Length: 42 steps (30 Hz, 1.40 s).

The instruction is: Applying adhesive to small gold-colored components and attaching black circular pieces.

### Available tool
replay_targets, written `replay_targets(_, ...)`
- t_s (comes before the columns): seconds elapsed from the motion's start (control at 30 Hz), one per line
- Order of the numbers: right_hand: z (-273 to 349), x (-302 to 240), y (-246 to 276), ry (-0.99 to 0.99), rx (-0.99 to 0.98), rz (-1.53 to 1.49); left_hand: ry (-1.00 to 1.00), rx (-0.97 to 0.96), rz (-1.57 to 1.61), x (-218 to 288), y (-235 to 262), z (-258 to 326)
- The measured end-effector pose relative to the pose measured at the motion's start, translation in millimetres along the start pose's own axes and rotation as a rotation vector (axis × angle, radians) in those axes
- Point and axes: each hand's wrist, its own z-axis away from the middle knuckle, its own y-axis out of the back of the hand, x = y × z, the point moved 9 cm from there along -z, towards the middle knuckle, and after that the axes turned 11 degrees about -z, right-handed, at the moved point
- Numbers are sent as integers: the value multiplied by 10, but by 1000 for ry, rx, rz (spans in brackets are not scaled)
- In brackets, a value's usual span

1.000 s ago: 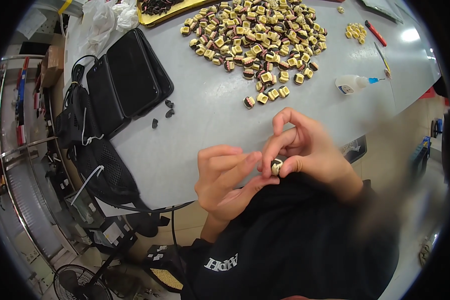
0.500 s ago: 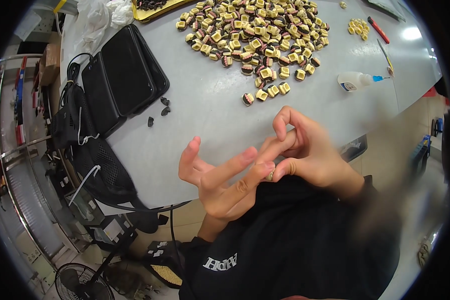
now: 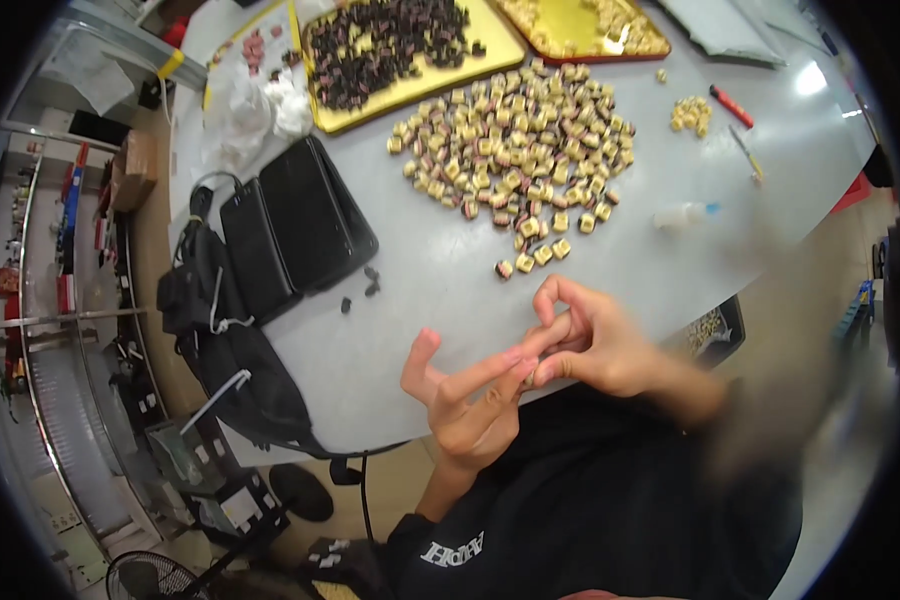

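Black scraps (image 3: pixel 346 305) number three; left hand (image 3: pixel 470 415) and right hand (image 3: pixel 605 350) together pinch one small piece (image 3: pixel 530 380).

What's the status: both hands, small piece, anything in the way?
Right hand pinching small piece. Left hand fingertips against it. Fingers block most of it from view. Pile of pieces beyond.

Dark gear and shelving left of the right-hand grip (image 3: pixel 600 350)

On the tabletop (image 3: pixel 420 270), left of the grip: a black, panelled device (image 3: pixel 315 215), a black bag (image 3: pixel 240 360) just beside. Farther ahead, a crumpled white plastic bag (image 3: pixel 232 125). Well left, a brown cardboard box (image 3: pixel 133 172) and metal shelving (image 3: pixel 80 319). Behind and left, a fan (image 3: pixel 147 577).
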Motion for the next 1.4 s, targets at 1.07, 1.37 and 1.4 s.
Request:
replay_targets(1.07,1408,-1154,-535,1067,472,964,139,-161,-209,869,548,-200)
replay_targets(1.37,1389,-1289,-308,1140,422,958,461,-279,-350,305,440,-277)
replay_targets(1.4,1390,-1309,-288,1142,409,966,426,-290,-439,294,412,-313)
